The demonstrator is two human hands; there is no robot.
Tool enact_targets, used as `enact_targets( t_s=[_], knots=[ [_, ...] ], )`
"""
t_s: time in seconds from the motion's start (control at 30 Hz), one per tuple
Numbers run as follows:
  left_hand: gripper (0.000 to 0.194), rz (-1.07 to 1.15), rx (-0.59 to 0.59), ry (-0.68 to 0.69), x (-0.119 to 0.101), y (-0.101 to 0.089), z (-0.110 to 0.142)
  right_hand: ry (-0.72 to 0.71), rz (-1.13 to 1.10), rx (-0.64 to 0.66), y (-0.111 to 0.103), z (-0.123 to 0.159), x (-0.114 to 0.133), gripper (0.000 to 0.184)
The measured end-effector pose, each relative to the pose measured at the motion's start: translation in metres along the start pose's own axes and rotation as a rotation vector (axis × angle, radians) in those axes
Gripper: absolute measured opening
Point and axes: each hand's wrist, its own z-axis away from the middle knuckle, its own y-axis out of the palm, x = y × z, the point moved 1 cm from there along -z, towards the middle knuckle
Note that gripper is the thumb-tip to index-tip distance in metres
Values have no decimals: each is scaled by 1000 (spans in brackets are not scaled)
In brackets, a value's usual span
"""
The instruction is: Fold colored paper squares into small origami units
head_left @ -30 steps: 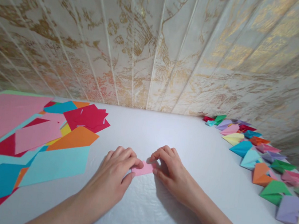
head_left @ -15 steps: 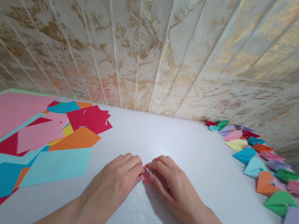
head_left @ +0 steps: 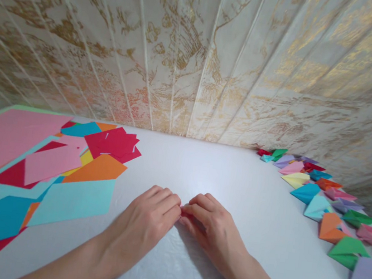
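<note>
My left hand point(head_left: 153, 215) and my right hand point(head_left: 214, 223) meet over the white table point(head_left: 202, 173), fingertips pinched together and nearly touching. Between them they grip a small folded piece of pink paper, now almost wholly covered by the fingers. Both hands are closed, with the fingers curled and the backs of the hands turned up. How the paper is folded cannot be made out.
Coloured sheets lie overlapped on the left, among them a light blue sheet point(head_left: 73, 202), an orange sheet point(head_left: 97, 171) and a crimson stack point(head_left: 115, 143). Along the right edge run rows of folded paper pieces, such as a green one point(head_left: 349, 250). A patterned curtain point(head_left: 188, 66) hangs behind.
The fingertips have closed in over the pink paper, which showed below them before and is now mostly hidden. My right thumb has drawn nearer my left hand. The view has shifted slightly.
</note>
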Motion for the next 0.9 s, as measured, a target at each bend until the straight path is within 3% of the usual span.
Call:
enact_targets(
  t_s=[0.2,0.3,0.33,0.43,0.5,0.63,0.8,0.9],
  knots=[
    [21,-86,-224,68,-14,-11,-4,-109,210,-72,-1,3,10,21],
    [8,106,-298,-92,-19,-12,-3,-75,85,-75,-3,2,11,17],
    [4,211,-290,-199,-19,-10,-2,-61,28,-75,-5,2,12,15],
    [28,566,-130,-521,-20,-3,2,12,-134,-64,-9,3,12,16],
    [26,768,-28,-607,-21,2,4,77,-221,-51,-10,4,12,16],
    [21,925,-22,-594,-25,4,6,91,-267,-53,-10,5,12,14],
    [42,904,-57,-563,-29,3,8,45,-302,-86,-11,6,13,13],
    [43,899,-88,-552,-31,2,8,68,-356,-104,-10,8,12,14]
  ],
)
